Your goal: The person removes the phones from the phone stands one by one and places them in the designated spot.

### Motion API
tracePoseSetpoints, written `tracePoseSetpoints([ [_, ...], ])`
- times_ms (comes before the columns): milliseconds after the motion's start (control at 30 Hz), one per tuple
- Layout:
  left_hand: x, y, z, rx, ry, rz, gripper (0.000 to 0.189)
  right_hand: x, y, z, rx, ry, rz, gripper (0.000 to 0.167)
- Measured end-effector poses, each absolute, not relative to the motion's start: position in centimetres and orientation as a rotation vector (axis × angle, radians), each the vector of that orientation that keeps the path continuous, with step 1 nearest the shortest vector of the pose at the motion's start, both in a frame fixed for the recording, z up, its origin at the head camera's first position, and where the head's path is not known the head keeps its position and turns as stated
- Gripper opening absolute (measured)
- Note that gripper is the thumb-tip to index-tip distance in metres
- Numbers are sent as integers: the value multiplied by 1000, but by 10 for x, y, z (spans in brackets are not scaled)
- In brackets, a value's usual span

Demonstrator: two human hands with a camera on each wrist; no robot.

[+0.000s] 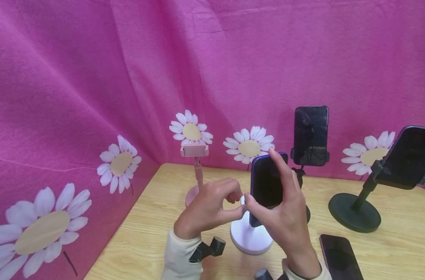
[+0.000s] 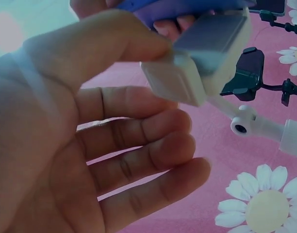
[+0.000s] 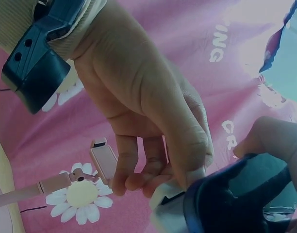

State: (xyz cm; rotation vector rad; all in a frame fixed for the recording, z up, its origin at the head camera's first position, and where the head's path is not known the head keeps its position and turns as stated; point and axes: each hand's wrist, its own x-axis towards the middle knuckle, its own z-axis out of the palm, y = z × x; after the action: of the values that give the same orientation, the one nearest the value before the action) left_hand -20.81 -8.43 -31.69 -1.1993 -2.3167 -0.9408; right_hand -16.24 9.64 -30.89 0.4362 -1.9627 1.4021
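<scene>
Left hand (image 1: pixel 212 206) pinching the white stand (image 1: pixel 250 239) at its clamp (image 2: pixel 175 80); right hand (image 1: pixel 290 214), finger and thumb wide, grips the blue phone (image 1: pixel 263 181) above the stand's base!

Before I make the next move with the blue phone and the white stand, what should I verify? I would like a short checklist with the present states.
1. Left hand pinches the white clamp: ok.
2. Right hand holds the blue phone: ok.
3. The blue phone is secured at both ends of the white clamp: cannot tell; part of the contact is hidden.
4. The round white base stands flat on the table: ok.
5. The loose phone lies apart from the round white base: ok.
</scene>
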Motion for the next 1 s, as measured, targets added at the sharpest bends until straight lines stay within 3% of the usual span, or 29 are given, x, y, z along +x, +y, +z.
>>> tracePoseSetpoints([
  [1000, -206, -84, -312, -1160, -2399, -979, 17, -157, 99, -302, 595, -1857, 1475, 102],
])
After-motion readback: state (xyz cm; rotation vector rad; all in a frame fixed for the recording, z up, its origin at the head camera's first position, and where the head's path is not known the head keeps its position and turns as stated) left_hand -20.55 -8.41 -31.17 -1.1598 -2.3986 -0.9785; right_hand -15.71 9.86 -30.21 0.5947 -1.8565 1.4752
